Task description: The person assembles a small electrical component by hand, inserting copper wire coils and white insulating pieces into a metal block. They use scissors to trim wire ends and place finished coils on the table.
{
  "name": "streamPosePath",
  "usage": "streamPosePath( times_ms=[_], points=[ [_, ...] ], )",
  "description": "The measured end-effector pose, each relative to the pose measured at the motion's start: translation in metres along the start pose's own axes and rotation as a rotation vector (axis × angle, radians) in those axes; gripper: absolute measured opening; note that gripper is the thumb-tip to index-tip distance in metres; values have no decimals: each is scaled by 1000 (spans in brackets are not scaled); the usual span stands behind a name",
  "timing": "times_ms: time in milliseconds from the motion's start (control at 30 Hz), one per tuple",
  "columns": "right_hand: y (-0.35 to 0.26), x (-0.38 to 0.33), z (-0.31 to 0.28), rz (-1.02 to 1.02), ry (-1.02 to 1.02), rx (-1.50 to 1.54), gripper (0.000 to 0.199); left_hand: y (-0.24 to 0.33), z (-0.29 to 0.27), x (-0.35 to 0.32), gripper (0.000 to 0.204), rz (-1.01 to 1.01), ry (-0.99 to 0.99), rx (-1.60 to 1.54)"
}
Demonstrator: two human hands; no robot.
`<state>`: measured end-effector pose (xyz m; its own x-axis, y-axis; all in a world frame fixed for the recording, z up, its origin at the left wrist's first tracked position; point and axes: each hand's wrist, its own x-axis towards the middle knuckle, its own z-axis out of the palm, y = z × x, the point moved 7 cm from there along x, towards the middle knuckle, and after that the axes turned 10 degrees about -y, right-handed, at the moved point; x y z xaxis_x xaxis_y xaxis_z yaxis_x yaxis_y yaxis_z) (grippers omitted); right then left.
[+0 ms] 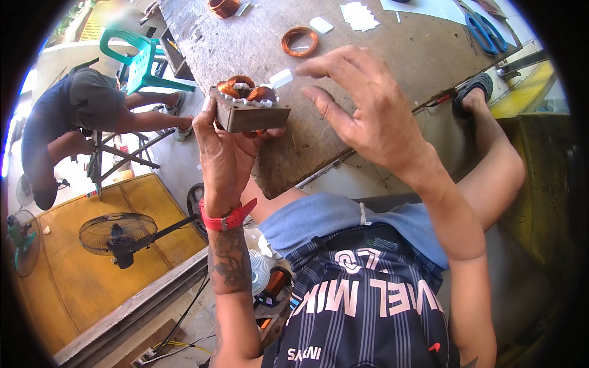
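My left hand (pixel 228 146), with a red watch on its wrist, grips a squarish metal stator core (pixel 254 118) from below and the side. Copper coils (pixel 236 84) and small white insulating pieces stand up from the core's top. To its right, my right hand (pixel 362 104) is raised over the table with thumb and fingers apart. A small white slip (pixel 281 78) shows between the core and my right fingertips; whether a finger touches it I cannot tell. Beyond them, a ring of copper wire (pixel 300 42) lies on the wooden table (pixel 343 83).
Farther back on the table are another copper coil (pixel 224 7), a white slip (pixel 321 25), a stack of white pieces (pixel 359 16) and blue-handled scissors (pixel 485 34). At left, a person (pixel 92 98) sits near a green chair (pixel 142 61); a black fan (pixel 118 235) stands nearer.
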<state>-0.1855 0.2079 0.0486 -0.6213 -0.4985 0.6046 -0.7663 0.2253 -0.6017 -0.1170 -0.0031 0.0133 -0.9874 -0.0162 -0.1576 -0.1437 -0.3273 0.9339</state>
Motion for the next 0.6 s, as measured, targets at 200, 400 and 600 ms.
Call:
streamPosePath(
  times_ms=[200,400,600],
  points=[
    [-15,-5,1,-35,-25,-6,21,-9,-7,-1,68,4,-35,-264],
    [-16,-6,9,-38,-28,-8,20,-18,-14,-2,71,-33,-29,-294],
    [-16,-7,10,-37,-36,-20,20,-19,-12,-1,72,-28,-34,-298]
  ],
)
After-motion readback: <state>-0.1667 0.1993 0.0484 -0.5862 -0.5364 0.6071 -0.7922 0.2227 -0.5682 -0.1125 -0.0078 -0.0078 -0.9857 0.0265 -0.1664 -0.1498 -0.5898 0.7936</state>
